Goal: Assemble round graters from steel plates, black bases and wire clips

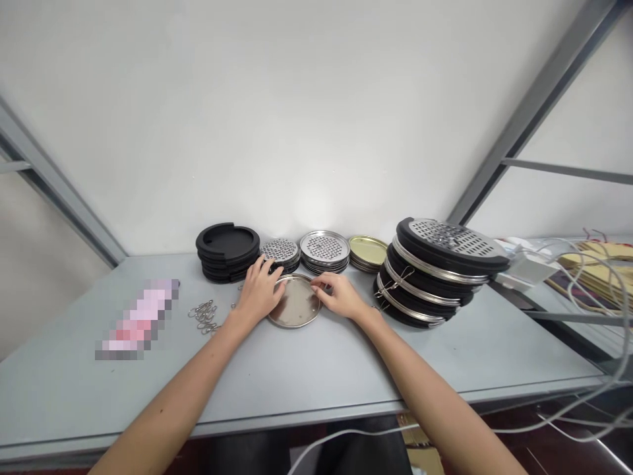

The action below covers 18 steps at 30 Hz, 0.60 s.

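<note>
A round, shallow metal lid (295, 307) lies flat on the table between my two hands. My left hand (260, 290) is at its upper left rim, fingers apart and pointing toward the black and perforated stacks. At the upper right rim is my right hand (337, 294), its fingers bent and pressed together at the edge; whether they grip the rim is hard to tell. Behind the lid stand a stack of perforated silver discs (325, 248), a smaller perforated stack (281, 251) and a stack of gold-coloured lids (368, 251).
Black rings (228, 244) are stacked at the back left. Metal clips (204, 314) lie left of my left hand, near a blurred pink item (141, 316). On the right leans a tall stack of black-rimmed assemblies (435, 270). White cables and a white box (525, 270) are farther right.
</note>
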{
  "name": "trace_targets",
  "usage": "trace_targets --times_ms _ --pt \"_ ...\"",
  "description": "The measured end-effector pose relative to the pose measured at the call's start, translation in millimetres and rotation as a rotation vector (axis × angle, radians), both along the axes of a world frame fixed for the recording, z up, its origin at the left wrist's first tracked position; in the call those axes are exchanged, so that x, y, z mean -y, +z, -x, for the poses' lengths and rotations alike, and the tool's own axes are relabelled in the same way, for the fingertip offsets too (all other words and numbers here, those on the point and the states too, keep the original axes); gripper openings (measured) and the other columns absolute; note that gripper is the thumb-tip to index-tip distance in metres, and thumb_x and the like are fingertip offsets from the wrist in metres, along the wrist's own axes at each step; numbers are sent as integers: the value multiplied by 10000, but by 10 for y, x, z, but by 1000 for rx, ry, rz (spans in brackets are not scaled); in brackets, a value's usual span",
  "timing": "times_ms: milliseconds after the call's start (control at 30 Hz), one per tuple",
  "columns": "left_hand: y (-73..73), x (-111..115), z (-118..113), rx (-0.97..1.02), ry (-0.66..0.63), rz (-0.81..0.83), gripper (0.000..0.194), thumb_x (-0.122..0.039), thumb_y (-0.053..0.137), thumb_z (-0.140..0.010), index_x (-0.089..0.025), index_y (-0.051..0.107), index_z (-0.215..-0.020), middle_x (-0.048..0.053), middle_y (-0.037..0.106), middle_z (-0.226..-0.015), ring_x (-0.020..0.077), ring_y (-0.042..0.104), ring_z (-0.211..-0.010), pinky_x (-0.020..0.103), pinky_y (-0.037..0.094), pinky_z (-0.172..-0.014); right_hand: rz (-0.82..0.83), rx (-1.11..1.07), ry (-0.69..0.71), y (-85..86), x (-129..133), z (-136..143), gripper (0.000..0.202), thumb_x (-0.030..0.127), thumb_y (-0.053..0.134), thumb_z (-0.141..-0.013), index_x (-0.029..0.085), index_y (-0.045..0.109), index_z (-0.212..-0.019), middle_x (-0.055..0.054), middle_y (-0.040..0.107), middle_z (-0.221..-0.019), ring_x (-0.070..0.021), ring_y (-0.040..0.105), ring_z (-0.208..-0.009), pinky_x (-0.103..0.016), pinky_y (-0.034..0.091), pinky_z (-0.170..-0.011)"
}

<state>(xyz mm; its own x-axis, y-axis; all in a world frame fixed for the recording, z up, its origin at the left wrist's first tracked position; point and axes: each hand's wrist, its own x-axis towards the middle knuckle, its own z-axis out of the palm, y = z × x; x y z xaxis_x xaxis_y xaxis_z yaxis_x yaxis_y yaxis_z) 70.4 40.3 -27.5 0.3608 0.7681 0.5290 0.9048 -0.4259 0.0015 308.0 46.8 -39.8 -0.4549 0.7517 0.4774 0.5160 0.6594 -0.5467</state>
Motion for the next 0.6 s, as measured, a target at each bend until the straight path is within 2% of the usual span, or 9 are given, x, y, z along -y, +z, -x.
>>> trace_targets --times_ms 267,600 --pt "-84 -35 4 34 6 23 478 -338 513 -908 -119 538 -1332 188 486 -1425 391 347 -1363 552 366 -1063 -41 35 5 18 33 44 126 224 592 -849 189 693 -915 -60 706 -875 -203 618 -834 -331 472 -784" --pt "-88 -86 65 38 -7 48 483 -401 454 -951 -119 544 -1333 168 483 -1442 389 324 -1388 556 335 -1093 -29 54 6 2 26 45 128 222 579 -861 189 696 -898 -55 700 -848 -194 610 -812 -322 462 -769"
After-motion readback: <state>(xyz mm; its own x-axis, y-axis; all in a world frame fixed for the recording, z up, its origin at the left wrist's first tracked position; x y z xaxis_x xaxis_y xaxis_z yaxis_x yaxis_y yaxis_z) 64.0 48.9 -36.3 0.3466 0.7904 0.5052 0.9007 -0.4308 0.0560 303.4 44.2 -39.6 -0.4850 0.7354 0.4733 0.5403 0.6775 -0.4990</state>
